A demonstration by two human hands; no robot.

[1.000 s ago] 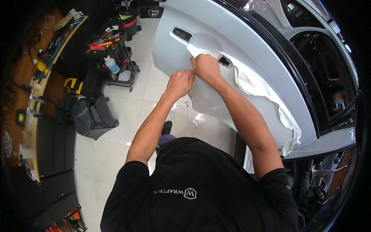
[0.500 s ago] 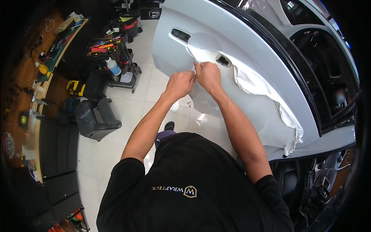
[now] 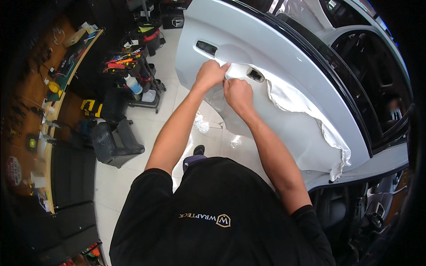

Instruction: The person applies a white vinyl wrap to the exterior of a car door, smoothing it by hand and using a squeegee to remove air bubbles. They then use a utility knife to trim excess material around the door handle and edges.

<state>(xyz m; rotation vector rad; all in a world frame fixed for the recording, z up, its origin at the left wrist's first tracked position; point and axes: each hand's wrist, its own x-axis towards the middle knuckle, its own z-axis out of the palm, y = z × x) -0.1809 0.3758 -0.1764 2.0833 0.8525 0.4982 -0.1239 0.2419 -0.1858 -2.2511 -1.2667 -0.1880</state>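
Note:
A pale grey car door stands open in front of me and to my right. A loose sheet of white film is partly peeled from it, its edge curled and wrinkled down to the lower right. My left hand is closed on the film just below the handle recess, thumb towards the right. Close beside it and a little nearer, my right hand makes a fist on the same film. The fingertips of both hands are hidden. A second small opening lies right of my hands.
Crumpled white film lies on the tiled floor. To the left are a black step stool, a tool cart with a spray bottle, and a long cluttered workbench. The car's dark interior shows at lower right.
My left hand has moved up and slightly right, towards the handle recess. The right hand has dropped a little. More of the crumpled film on the floor shows.

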